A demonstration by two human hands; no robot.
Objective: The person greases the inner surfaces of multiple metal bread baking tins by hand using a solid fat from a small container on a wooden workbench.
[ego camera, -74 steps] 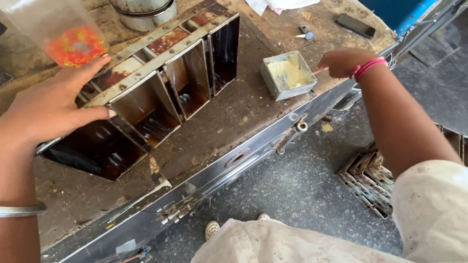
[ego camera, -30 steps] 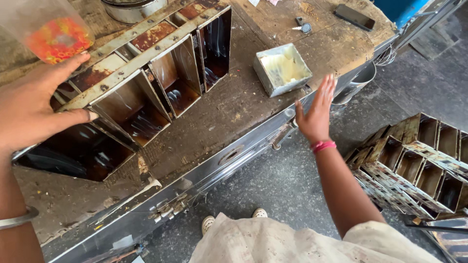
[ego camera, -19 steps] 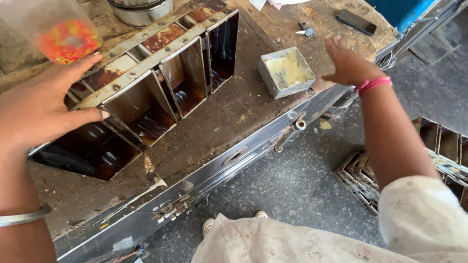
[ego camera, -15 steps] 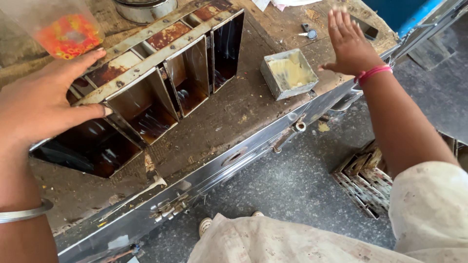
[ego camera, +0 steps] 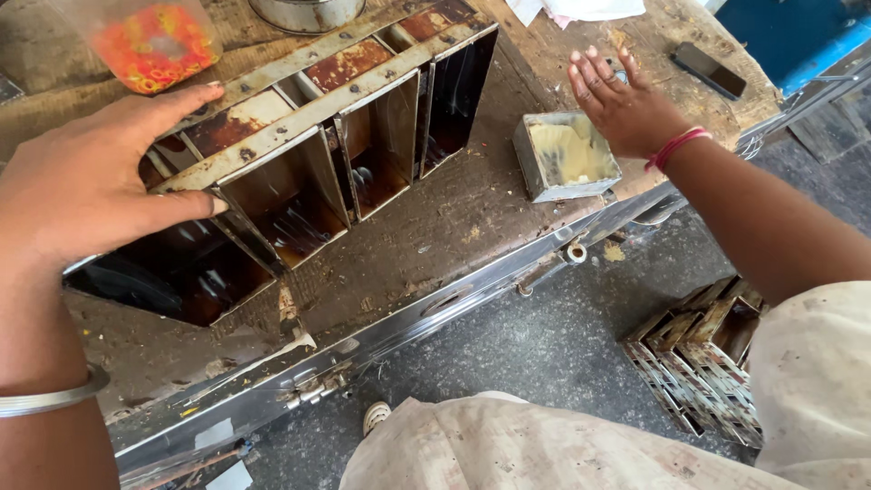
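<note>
Strapped set of four rusty, dark-stained metal loaf tins [ego camera: 299, 172], tipped on its side on the worn brown work table [ego camera: 472, 218] so that the open mouths face the viewer; the glossy dark interiors hold nothing visible. Left hand [ego camera: 91, 186], fingers spread and flat, presses on the upper edge of the tin set at its near-left end, gripping nothing; a plain silver bangle [ego camera: 45, 399] circles the wrist. Right hand [ego camera: 626, 104], open with fingers spread, hovers over the table just beyond a small square grey metal tin [ego camera: 567, 156] and holds nothing; a pink-red thread band [ego camera: 676, 145] sits at its wrist. The small tin stands upright near the table's front edge, well apart from the loaf tins, and contains a layer of pale yellow, greasy-looking paste. At the far left corner lies a clear plastic bag of orange-red ring-shaped pieces [ego camera: 154, 41]. A round steel vessel [ego camera: 304, 11] stands at the top edge, its contents not visible. A flat black rectangular object [ego camera: 712, 71] rests at the far right of the table. More stacked loaf-tin sets [ego camera: 703, 354] lie on the grey floor at right.
</note>
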